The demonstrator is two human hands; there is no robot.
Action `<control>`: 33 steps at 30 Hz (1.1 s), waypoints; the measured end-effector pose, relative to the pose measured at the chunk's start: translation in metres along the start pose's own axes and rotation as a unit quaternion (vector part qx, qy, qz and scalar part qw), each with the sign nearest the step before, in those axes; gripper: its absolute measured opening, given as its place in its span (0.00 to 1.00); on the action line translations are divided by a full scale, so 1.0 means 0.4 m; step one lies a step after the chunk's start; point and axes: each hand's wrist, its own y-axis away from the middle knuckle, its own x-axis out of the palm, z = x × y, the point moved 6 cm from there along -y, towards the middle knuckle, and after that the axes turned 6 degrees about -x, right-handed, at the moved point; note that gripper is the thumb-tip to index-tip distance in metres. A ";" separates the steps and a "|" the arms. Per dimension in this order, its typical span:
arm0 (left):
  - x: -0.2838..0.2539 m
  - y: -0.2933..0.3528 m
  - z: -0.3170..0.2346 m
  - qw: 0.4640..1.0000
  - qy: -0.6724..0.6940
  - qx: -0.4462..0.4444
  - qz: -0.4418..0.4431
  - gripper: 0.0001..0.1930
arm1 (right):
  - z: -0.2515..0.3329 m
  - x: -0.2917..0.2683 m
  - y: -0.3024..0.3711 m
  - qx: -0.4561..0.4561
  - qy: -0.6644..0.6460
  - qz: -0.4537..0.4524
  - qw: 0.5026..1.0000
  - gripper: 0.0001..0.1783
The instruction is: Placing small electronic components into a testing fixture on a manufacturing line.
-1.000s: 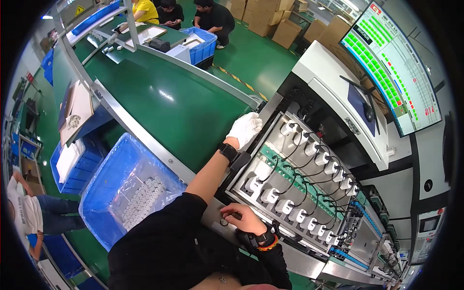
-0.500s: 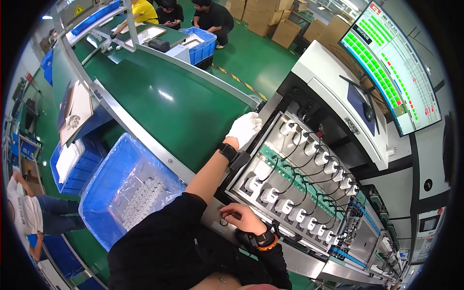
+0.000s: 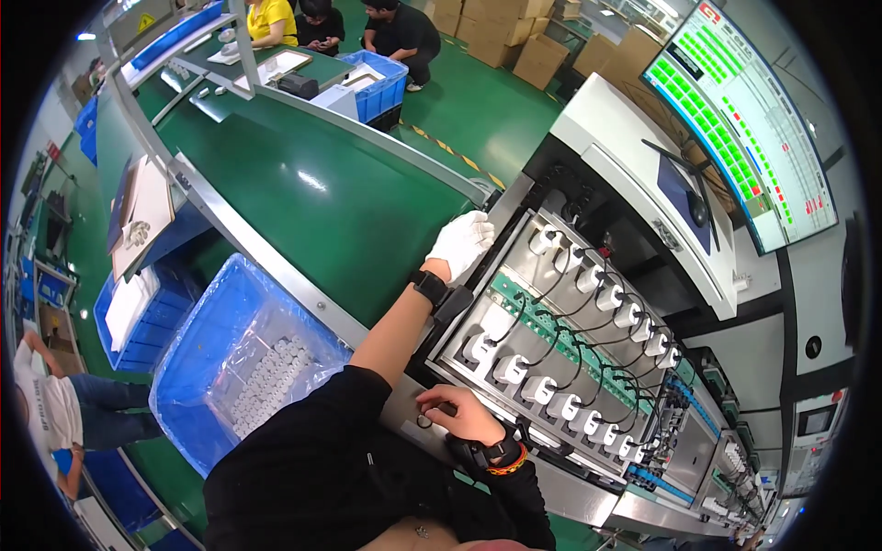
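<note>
My left hand (image 3: 460,246), in a white glove, rests at the end of the green conveyor belt (image 3: 322,197), beside the corner of a metal test fixture (image 3: 528,266). Its fingers are bent in; whatever lies under them is hidden. My bare right hand (image 3: 467,415) is curled low over the metal ledge in front of the fixture. A small dark ring-shaped part (image 3: 424,421) shows by its fingertips. Two rows of white plug-like adapters (image 3: 540,390) sit in the fixture, with black cables looping to a green strip (image 3: 560,335) between the rows.
On the left, a blue bin (image 3: 188,367) lined with clear plastic holds many small white parts. A white machine cover (image 3: 634,174) and a monitor (image 3: 744,129) with green and red blocks stand right. Several people sit or crouch beyond the belt, near cardboard boxes (image 3: 501,32).
Both my hands stay in place; the view shifts only slightly. At the far end of the belt, the person in yellow has drawn an outstretched arm back.
</note>
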 end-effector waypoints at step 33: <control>-0.011 -0.023 -0.022 0.998 -0.055 0.008 -0.022 0.16 | 0.045 -0.152 0.427 0.161 0.576 -0.351 0.720 0.15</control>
